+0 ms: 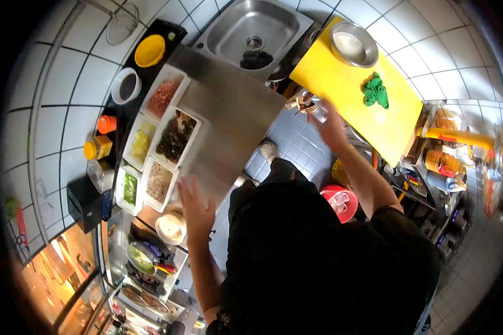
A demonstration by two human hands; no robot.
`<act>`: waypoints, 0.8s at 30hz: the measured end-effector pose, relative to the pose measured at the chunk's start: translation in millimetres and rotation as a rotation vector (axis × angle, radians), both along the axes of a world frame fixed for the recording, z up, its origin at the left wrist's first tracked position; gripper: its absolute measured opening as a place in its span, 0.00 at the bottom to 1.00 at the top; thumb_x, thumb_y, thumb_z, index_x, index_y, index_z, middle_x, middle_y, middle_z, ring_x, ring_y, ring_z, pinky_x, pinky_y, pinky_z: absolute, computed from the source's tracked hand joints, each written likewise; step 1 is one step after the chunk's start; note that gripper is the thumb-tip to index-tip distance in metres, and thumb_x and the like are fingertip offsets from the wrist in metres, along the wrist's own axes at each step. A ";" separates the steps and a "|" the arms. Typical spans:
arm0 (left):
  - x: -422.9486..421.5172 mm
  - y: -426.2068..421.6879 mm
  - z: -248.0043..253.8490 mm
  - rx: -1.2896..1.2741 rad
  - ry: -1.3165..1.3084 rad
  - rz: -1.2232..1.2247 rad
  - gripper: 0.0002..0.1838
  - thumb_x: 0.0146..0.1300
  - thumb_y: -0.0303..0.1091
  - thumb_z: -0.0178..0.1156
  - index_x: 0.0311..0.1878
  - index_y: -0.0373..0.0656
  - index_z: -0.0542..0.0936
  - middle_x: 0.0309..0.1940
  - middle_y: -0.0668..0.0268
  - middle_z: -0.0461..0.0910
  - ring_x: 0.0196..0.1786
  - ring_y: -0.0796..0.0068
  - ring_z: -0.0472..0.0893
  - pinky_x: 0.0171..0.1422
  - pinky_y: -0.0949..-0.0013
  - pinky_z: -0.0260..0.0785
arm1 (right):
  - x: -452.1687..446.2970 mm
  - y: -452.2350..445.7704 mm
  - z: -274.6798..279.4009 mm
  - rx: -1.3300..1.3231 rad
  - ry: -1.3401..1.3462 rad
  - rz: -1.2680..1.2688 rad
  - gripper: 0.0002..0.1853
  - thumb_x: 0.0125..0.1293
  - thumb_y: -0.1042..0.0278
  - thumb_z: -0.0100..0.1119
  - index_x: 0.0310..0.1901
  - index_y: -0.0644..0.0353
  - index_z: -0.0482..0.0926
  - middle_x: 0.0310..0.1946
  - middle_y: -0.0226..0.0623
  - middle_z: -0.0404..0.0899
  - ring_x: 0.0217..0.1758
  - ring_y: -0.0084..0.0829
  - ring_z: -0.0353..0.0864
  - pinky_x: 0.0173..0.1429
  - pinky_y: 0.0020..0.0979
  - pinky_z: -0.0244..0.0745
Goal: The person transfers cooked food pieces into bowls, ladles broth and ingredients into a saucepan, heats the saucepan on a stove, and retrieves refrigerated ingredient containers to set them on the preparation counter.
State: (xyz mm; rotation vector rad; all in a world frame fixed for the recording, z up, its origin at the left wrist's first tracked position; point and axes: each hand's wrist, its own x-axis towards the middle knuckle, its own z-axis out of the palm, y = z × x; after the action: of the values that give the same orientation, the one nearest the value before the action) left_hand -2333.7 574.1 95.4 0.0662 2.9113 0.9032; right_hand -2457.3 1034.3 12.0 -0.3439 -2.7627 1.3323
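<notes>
My left hand (195, 207) is spread, its fingers near the tray of minced light meat (159, 183) at the edge of the steel counter (229, 128). Beside it stand white trays with dark greens (178, 137), pink chopped meat (163, 98), yellow pieces (142, 140) and chopped green pieces (129, 188). On the other side my right hand (331, 128) is by the edge of the yellow board (352, 84). A small clear object (318, 111) shows at its fingers; whether they grip it is unclear.
A steel sink (254, 28) lies beyond the counter. On the yellow board are a steel bowl (354, 46) and a green cloth (376, 90). A red bucket (339, 202) stands low at the right. A pan (142, 258) is at the lower left.
</notes>
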 end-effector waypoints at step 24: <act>-8.2 -20.9 -88.2 -0.242 -0.142 -0.229 0.31 0.80 0.48 0.39 0.76 0.36 0.63 0.80 0.46 0.53 0.81 0.41 0.50 0.84 0.42 0.37 | 604.5 -25.1 -82.3 -0.148 -1.235 0.125 0.15 0.73 0.58 0.56 0.46 0.62 0.83 0.40 0.41 0.84 0.42 0.33 0.79 0.48 0.37 0.74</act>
State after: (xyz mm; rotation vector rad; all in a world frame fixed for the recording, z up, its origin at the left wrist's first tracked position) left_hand -2341.8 553.2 7.2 0.2977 2.7828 0.4963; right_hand -1852.8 1009.2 -70.2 -1.4499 -3.5965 1.7483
